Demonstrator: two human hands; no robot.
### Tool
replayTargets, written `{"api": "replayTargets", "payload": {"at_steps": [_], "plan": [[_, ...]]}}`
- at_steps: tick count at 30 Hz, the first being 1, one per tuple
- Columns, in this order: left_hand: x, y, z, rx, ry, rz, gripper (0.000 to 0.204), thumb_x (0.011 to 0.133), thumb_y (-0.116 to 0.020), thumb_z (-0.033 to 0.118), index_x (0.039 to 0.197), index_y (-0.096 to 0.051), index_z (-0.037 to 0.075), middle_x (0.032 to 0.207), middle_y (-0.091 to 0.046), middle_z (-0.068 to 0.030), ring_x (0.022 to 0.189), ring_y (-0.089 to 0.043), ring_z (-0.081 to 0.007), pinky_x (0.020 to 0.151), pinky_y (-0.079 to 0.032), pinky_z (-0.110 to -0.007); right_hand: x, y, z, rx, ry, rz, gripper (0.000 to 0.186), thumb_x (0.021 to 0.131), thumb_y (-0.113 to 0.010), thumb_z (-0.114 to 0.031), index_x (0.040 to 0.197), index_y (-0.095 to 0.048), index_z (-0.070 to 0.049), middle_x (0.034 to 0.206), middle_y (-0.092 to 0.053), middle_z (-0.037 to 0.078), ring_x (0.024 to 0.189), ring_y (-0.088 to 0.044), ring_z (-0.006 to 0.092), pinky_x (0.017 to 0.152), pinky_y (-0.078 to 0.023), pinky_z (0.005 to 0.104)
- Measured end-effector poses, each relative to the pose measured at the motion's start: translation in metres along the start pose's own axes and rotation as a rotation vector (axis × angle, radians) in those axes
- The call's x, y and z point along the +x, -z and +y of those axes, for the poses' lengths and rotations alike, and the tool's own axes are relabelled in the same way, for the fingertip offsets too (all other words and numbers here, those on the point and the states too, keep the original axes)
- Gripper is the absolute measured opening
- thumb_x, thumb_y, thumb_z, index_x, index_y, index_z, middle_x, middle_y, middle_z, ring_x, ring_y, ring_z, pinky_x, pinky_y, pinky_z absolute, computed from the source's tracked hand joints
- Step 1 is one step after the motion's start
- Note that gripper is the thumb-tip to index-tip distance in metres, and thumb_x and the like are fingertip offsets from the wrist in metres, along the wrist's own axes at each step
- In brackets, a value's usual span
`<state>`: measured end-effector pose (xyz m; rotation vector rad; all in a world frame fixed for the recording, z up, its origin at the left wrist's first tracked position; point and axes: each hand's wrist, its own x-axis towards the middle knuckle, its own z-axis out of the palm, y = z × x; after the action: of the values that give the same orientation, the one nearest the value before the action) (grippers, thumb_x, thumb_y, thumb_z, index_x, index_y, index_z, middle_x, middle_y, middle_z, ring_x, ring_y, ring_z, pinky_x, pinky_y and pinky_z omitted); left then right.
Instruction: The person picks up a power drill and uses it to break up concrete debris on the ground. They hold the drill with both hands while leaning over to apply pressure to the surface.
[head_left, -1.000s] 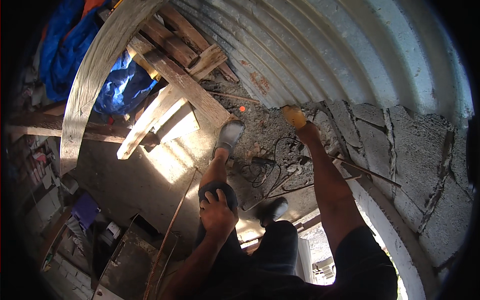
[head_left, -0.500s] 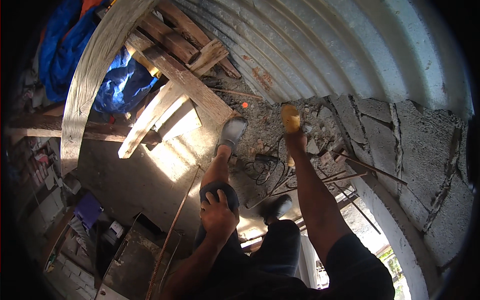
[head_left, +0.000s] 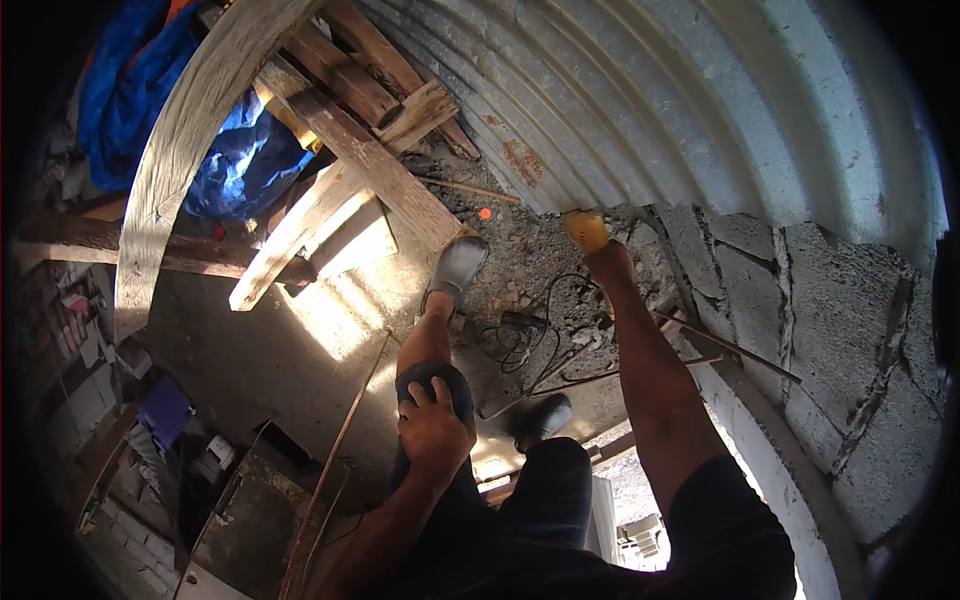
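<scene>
My left hand [head_left: 436, 420] rests on my bent left knee, its fingers spread over the dark cloth and closed on nothing. Stretched down toward the foot of the wall, my right hand [head_left: 609, 266] grips a yellow tool [head_left: 587, 232] with dark marks on its face; its exact kind is not clear. The tool's far end is close to the lower edge of a corrugated metal sheet [head_left: 640, 110], over gravelly rubble [head_left: 500, 275]. My fingers hide the tool's middle. A black cord [head_left: 552, 290] lies looped on the ground beside it.
Wooden beams [head_left: 375, 165] are piled at the upper left, by a blue tarp [head_left: 240, 175]. A block wall [head_left: 750, 290] rises on the right. Thin rods [head_left: 730, 345] jut out near my right forearm. A rusty metal box [head_left: 260, 525] and a long rebar [head_left: 335, 450] are at lower left.
My right hand and the yellow tool have shifted slightly right and up, the tool tilting a little. My left hand stays on the knee. The view has moved slightly.
</scene>
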<state>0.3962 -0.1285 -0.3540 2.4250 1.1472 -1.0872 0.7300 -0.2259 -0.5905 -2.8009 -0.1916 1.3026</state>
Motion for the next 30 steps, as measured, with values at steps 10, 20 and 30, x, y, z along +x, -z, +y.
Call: {"api": "replayTargets", "payload": {"at_steps": [10,20,30], "plan": [[0.002,0.001,0.006,-0.015,0.003,0.013,0.078,0.081,-0.076,0.046,0.141,-0.052,0.002,0.135,-0.052,-0.0318,0.105,-0.063,-0.0435,0.086,-0.056,-0.049,0.006,-0.003,0.011,-0.042,0.043,0.059,0.042,0.08,-0.071,-0.024,0.114,-0.069,0.0,0.11,-0.073,0.026,0.106,-0.071,0.0406,0.092,-0.056,0.0505],[0.004,0.005,0.011,-0.003,0.019,-0.011,0.079,0.081,-0.076,0.047,0.143,-0.051,0.003,0.137,-0.051,-0.0306,0.106,-0.063,-0.0426,0.087,-0.056,-0.049,0.002,0.0,0.009,-0.074,0.006,0.044,0.045,0.081,-0.071,-0.025,0.12,-0.068,-0.002,0.117,-0.071,0.024,0.112,-0.069,0.0399,0.096,-0.055,0.0516],[0.003,0.002,0.008,0.026,0.018,-0.019,0.08,0.082,-0.075,0.049,0.143,-0.052,0.004,0.138,-0.051,-0.031,0.107,-0.063,-0.0432,0.086,-0.057,-0.049,-0.003,0.007,0.003,-0.102,-0.004,-0.02,0.044,0.085,-0.068,-0.021,0.125,-0.065,-0.003,0.121,-0.07,0.025,0.116,-0.068,0.0403,0.098,-0.054,0.0514]]}}
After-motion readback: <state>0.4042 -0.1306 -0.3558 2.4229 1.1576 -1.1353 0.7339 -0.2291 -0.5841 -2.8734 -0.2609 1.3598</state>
